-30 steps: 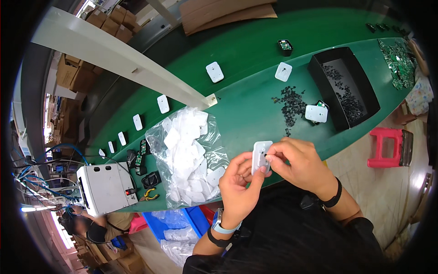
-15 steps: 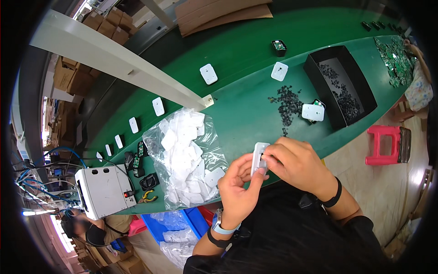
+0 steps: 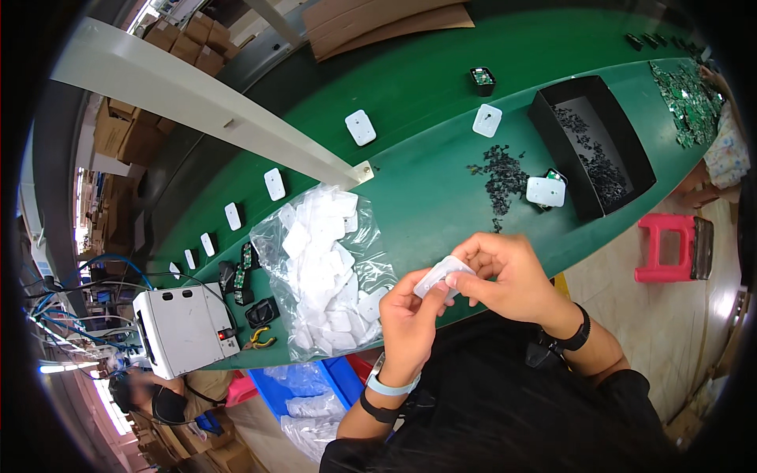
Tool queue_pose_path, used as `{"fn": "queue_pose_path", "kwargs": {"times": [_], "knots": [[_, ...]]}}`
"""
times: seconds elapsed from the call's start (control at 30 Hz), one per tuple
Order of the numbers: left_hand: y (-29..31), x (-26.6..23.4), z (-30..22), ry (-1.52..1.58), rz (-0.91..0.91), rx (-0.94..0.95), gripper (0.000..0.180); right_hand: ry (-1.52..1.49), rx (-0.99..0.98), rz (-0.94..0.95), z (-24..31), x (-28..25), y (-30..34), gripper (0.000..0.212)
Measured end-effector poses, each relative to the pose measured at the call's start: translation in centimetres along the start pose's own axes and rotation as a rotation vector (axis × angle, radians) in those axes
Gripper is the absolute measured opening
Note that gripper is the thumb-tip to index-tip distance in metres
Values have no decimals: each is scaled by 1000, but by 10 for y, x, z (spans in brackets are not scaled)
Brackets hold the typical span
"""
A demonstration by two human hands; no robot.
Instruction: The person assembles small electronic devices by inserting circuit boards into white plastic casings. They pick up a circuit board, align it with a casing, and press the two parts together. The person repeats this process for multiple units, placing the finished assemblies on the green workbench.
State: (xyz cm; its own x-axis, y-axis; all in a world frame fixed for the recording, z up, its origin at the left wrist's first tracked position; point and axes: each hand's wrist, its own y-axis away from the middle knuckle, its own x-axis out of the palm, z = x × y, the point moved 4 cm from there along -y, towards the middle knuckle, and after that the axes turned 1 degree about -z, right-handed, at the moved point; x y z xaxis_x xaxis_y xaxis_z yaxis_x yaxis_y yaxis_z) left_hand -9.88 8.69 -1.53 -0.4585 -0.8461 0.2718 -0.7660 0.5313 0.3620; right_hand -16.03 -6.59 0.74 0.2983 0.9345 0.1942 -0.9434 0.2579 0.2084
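Both hands hold a white plastic cover point(image 3: 441, 273) above the near edge of the green bench. My left hand point(image 3: 412, 319) grips its lower left end between thumb and fingers. With thumb and fingers closed, my right hand point(image 3: 511, 277) has its other end, the thumb pressed on the face. Whether a small part sits under that thumb cannot be seen. Beyond the hands lies a scatter of tiny black parts point(image 3: 503, 180). Right of it, another white cover point(image 3: 546, 191) rests over a green circuit board. A clear bag of white covers point(image 3: 319, 260) lies left of my hands.
A black box point(image 3: 628, 130) holding black parts stands on the right. Further off are a loose cover point(image 3: 486, 120) and a black housing with a board point(image 3: 482, 80). A metal post point(image 3: 236, 118), grey machine point(image 3: 180, 331) and pliers point(image 3: 259, 339) are leftward. Another person works far right.
The white cover has turned from nearly edge-on and upright to a flatter slant with its face upward. My right hand has shifted from pinching at its face to holding its far end.
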Motion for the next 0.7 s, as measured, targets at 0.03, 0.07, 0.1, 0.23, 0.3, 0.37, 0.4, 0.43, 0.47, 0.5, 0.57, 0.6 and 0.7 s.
{"fn": "queue_pose_path", "kwargs": {"times": [0.03, 0.07, 0.1, 0.23, 0.3, 0.37, 0.4, 0.43, 0.47, 0.5, 0.57, 0.6, 0.7], "knots": [[-1, -2, 2, 26, 42, -13, 20, -11, 14, 40, -4, -1, 0, 27], [-3, -6, 4, 50, 80, -24, 20, -24, 28, 84, -8, -1, 0, 31], [-3, -8, 4, 75, 117, -35, 20, 21, -107, 96, -8, -1, -2, 36], [-1, -10, 12, 212, 227, -296, 22, -37, -275, 299, -38, 6, -4, 55], [2, -12, 18, 238, 258, -350, 23, -105, -234, 379, -52, 10, -4, 57], [4, -20, 16, 177, 327, -309, 24, -350, -4, 335, -61, 8, 1, 58], [5, -26, 10, 104, 384, -260, 25, -469, 116, 303, -66, 6, 3, 59], [6, -32, 3, 29, 441, -212, 27, -392, -103, 227, -73, 4, -4, 65], [2, -45, -2, -276, 317, -101, 29, -410, -103, 208, -76, -2, -3, 67], [0, -59, -8, -577, 184, 14, 32, -428, -100, 191, -77, -8, -2, 69], [-1, -82, -19, -1067, 57, 231, 36, -436, -82, 179, -76, -19, -1, 75], [-2, -91, -23, -1254, 69, 337, 39, -439, -77, 174, -75, -21, -1, 75], [-2, -94, -19, -1464, 107, 433, 43, -443, -79, 170, -74, -24, 0, 77]]}}
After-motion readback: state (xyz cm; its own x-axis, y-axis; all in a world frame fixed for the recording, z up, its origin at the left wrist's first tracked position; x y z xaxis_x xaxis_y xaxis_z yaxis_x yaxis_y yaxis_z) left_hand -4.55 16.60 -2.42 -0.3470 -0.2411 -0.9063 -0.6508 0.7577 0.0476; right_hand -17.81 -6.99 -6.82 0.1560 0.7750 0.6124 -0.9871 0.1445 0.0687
